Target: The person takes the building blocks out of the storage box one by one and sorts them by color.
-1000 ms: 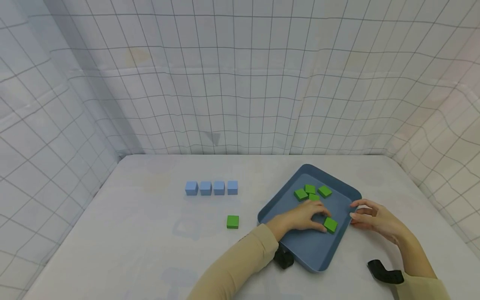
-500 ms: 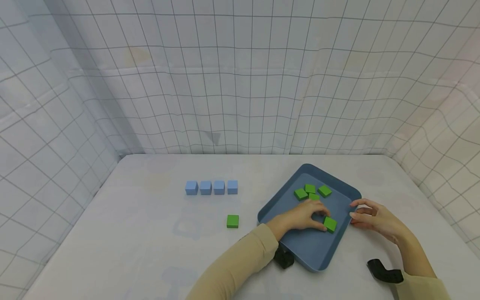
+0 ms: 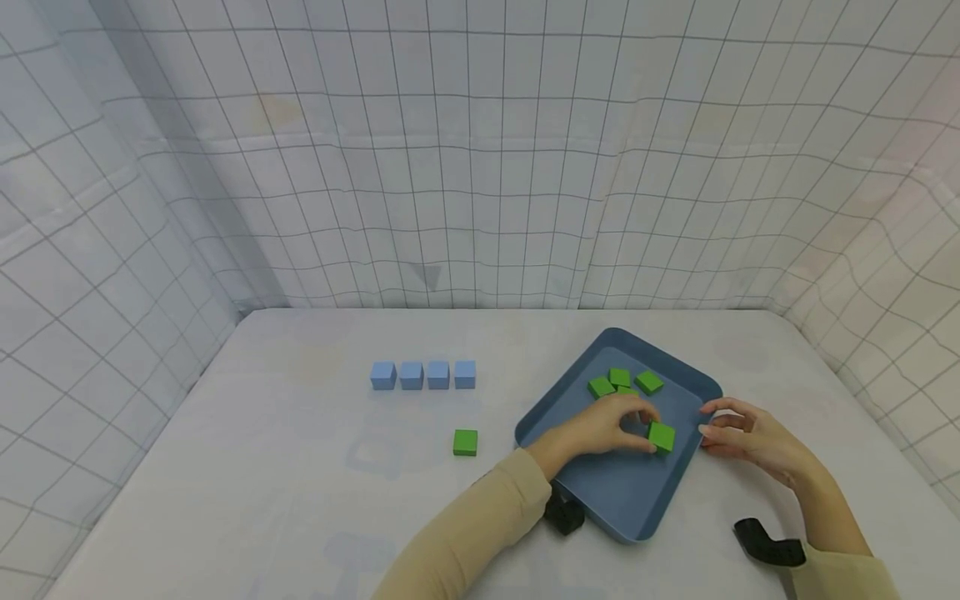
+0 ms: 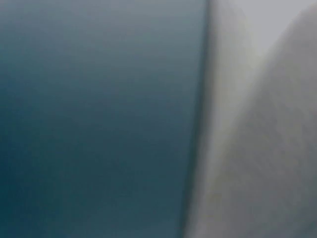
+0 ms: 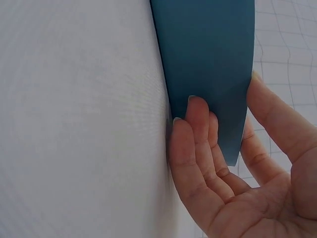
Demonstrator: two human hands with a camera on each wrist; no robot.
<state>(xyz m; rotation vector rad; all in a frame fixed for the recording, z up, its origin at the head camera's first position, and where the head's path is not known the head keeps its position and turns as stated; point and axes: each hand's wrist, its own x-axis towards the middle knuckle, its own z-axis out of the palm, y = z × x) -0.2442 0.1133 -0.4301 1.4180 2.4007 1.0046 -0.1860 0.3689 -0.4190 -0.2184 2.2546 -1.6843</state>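
Observation:
A blue-grey tray (image 3: 618,498) stands at an angle on the table's right side. Inside it my left hand (image 3: 600,427) pinches a green block (image 3: 662,437) between thumb and fingers. Several other green blocks lie toward the tray's far end, such as one green block (image 3: 648,382); one is partly hidden by the left hand. My right hand (image 3: 750,440) holds the tray's right edge. In the right wrist view, fingertips (image 5: 199,111) press the outer wall, and the thumb touches the rim. Only the blurred tray and sleeve show in the left wrist view.
A row of several light blue cubes (image 3: 424,376) stands left of the tray. Nearer lies a lone green block (image 3: 465,442). A black object (image 3: 564,512) sits by the tray's near-left edge, and a black band (image 3: 768,546) is at the right wrist. Grid-patterned sheets (image 3: 480,167) enclose the table.
The left hand has shifted slightly upward in the head view. The green block it pinches has risen and turned a little with it. The right hand and tray stay put.

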